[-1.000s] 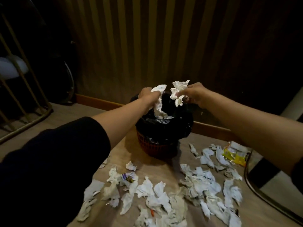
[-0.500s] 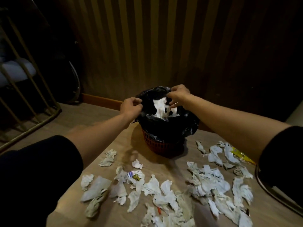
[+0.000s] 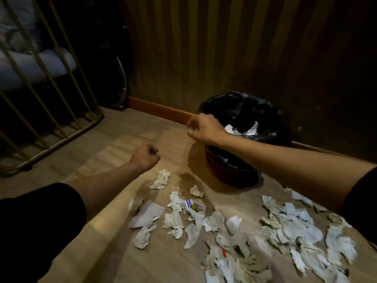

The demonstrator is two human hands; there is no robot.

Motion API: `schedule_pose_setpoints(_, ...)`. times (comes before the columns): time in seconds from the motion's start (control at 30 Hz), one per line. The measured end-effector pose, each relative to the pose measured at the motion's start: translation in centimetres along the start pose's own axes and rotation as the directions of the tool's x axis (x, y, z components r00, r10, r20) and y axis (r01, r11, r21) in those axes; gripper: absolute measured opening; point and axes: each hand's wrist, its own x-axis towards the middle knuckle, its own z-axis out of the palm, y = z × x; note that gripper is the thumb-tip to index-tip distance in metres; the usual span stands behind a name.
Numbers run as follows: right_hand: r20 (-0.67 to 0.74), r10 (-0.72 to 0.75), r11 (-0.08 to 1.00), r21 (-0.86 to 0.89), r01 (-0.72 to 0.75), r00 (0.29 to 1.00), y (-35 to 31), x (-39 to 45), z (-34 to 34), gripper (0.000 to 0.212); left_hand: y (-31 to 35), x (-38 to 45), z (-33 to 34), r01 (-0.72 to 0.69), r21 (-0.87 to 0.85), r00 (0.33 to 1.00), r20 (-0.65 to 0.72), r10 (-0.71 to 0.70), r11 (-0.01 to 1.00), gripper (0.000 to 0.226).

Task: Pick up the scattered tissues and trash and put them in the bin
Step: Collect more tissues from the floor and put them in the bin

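A red mesh bin [image 3: 228,170] lined with a black bag [image 3: 244,107] stands on the floor near the wall, with white tissues [image 3: 242,128] inside it. My right hand [image 3: 204,127] hovers at the bin's left rim, fingers loosely curled, holding nothing. My left hand [image 3: 145,156] is further left and lower, closed in a fist with nothing visible in it, just above a crumpled tissue [image 3: 161,179]. Several crumpled tissues [image 3: 289,227] and a small coloured wrapper [image 3: 191,205] lie scattered over the floor in front of the bin.
A gold metal frame [image 3: 61,103] with bars stands at the left, with pale bedding behind it. A striped wall and wooden skirting board [image 3: 159,109] run behind the bin. Bare wooden floor [image 3: 114,139] lies between the frame and the bin.
Both hands dropped their tissues into the bin and pulled back toward me and to the left, now empty. The view has shifted, so the bin sits further right.
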Motion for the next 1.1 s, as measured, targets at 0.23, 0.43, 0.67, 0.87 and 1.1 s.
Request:
schedule_pose_setpoints(0.23, 0.247, -0.037, 0.999, -0.012, 0.041, 0.968, -0.9, 3.3, 10.6, 0.038, -8.6, 0.8, -0.5, 0.077, 0.254, 0.963, 0.233, -0.138, 0.964, 0.050)
schedule_pose_setpoints(0.43, 0.522, -0.023, 0.994, -0.076, 0.074, 0.853, 0.3, 4.3, 20.8, 0.062, -14.7, -0.9, 2.4, -0.055, 0.544, 0.841, 0.477, -0.254, 0.837, 0.098)
schedule_pose_setpoints(0.67, 0.623, -0.136, 0.949, -0.142, 0.282, 0.770, 2.6, 1.9, 27.9, 0.061, -16.8, -2.3, 4.7, -0.205, 0.496, 0.779, 0.604, -0.166, 0.844, 0.122)
schedule_pose_setpoints(0.87, 0.570, -0.285, 0.904, -0.107, 0.414, 0.770, 3.0, 1.9, 26.2, 0.015, -16.8, -3.1, 6.2, -0.285, 0.487, 0.772, 0.627, -0.103, 0.826, 0.090)
schedule_pose_setpoints(1.1, 0.606, -0.498, 0.760, -0.040, 0.649, 0.621, 5.2, -1.6, 21.2, 0.037, -16.1, -3.9, 5.3, -0.509, 0.406, 0.720, 0.684, 0.117, 0.759, 0.037)
